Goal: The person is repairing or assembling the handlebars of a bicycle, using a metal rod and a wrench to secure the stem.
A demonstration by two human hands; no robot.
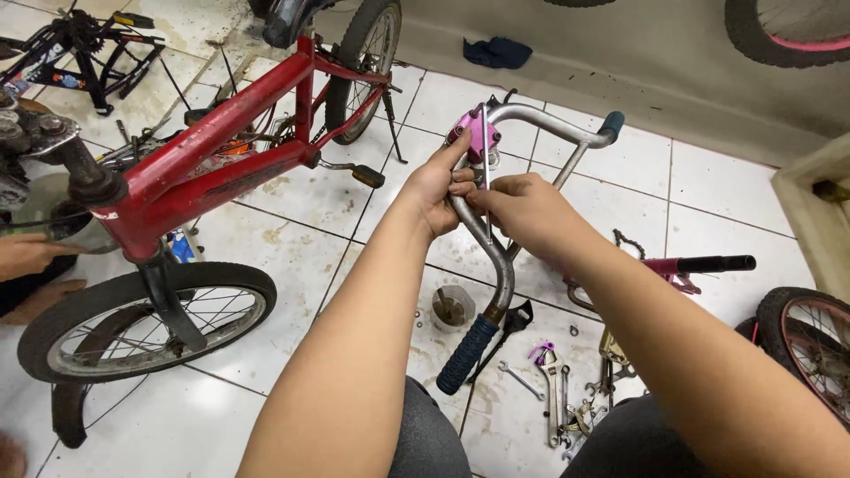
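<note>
I hold a grey metal handlebar [540, 119] with dark blue grips [467, 354] up in front of me. My left hand [434, 188] grips the bar just below the pink stem clamp [474, 134], thumb up against the clamp. My right hand [522, 211] is closed on a thin metal key-like tool [486, 168] that reaches up into the clamp. A red child's bicycle [212, 150] without handlebars stands to my left.
Wrenches and pliers [556, 381] lie on the white tiled floor between my knees, beside a small cup [452, 308]. A pink part with a black grip [699, 264] and a wheel [810, 341] lie right. Another person's hand [27, 255] rests at the left edge.
</note>
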